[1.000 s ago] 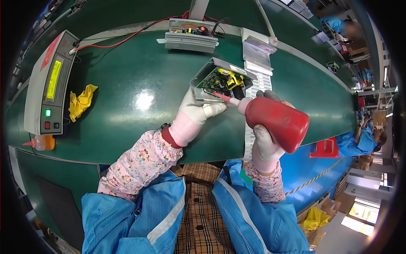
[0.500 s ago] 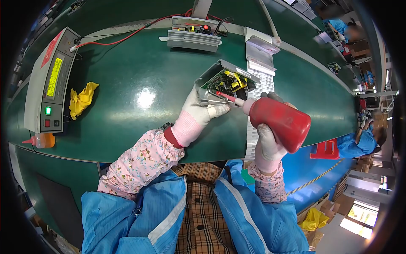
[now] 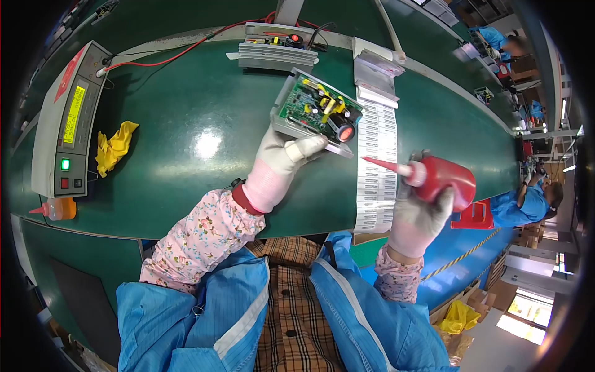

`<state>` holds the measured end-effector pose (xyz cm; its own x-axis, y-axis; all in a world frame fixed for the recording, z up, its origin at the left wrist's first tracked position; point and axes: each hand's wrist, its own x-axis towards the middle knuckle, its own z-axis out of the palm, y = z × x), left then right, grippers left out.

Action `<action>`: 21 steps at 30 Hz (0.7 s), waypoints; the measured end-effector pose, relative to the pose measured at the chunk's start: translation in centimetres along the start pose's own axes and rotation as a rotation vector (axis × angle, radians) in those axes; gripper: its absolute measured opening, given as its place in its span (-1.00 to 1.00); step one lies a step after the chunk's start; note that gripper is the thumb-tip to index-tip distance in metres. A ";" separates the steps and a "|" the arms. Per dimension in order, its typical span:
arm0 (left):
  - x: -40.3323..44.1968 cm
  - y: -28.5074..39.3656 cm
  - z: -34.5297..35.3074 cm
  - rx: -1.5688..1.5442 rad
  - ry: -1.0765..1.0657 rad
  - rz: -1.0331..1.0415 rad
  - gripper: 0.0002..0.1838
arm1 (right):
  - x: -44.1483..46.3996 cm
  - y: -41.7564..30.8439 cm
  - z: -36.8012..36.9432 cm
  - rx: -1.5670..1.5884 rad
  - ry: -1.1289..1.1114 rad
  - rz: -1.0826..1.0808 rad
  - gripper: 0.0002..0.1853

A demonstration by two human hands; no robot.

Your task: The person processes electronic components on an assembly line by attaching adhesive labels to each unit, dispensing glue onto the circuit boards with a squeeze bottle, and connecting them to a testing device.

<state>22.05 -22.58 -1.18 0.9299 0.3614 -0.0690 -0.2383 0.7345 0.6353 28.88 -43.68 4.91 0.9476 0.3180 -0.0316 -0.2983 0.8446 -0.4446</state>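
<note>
My left hand (image 3: 280,155), in a white glove, is closed on the lower left edge of a circuit board in a metal frame (image 3: 317,110). The board's component side faces up, with yellow parts and a round black part visible. Gripped in my gloved right hand (image 3: 424,214) is a red squeeze bottle (image 3: 447,180). Its thin red nozzle points left, apart from the board and over a strip of printed labels (image 3: 376,149).
A tester with a lit yellow display (image 3: 73,118) stands at the left, near a yellow cloth (image 3: 116,149) and an orange bottle (image 3: 61,209). Another metal-framed unit (image 3: 279,56) lies at the back. A co-worker (image 3: 524,204) sits at the far right, by a red stool (image 3: 474,215).
My right hand has drawn the bottle right and down, and its nozzle has left the board. My left hand has tilted the board so its component side shows more fully.
</note>
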 end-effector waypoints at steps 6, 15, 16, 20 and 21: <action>-0.3 -0.1 -0.1 -0.006 0.031 -0.096 -0.53 | 0.7 1.8 -2.8 -0.746 -0.208 -0.356 -0.32; -0.2 -0.2 0.0 -0.030 0.025 -0.071 -0.52 | 0.6 2.8 -1.8 -0.871 -0.290 -0.403 -0.34; -0.1 -0.2 0.0 -0.039 0.024 -0.069 -0.50 | 0.6 2.7 -1.8 -0.875 -0.292 -0.418 -0.34; -0.1 -0.2 -0.1 -0.049 0.026 -0.081 -0.49 | 0.8 2.7 -2.9 -0.883 -0.283 -0.422 -0.34; 0.0 -0.2 -0.1 -0.049 0.027 -0.087 -0.48 | 0.8 2.7 -3.3 -0.882 -0.278 -0.417 -0.34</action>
<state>22.03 -22.66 -1.42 0.9400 0.3099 -0.1429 -0.1713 0.7907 0.5878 29.22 -42.54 0.75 0.8630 0.2546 0.4364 0.3478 0.3272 -0.8786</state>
